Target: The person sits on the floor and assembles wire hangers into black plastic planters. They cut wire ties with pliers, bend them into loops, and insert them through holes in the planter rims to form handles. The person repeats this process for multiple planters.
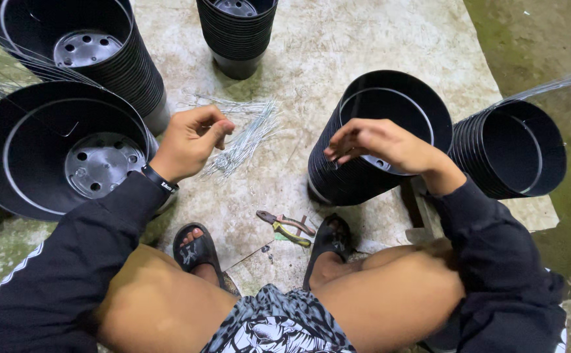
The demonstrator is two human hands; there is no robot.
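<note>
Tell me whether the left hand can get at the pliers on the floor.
Probably yes. The pliers lie uncovered between the feet, and the left hand hovers over the wire pile just above, with nothing between.

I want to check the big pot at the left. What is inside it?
Inside the big pot only its own grey bottom disc with round holes shows. The left hand and sleeve cover the right rim, so that edge is hidden.

Your pots point(380, 137) are black, pliers point(287, 227) yellow-and-red handled, wires point(243, 140) silvery, sleeves point(70, 261) black, shorts point(279, 323) black-and-white patterned.
</note>
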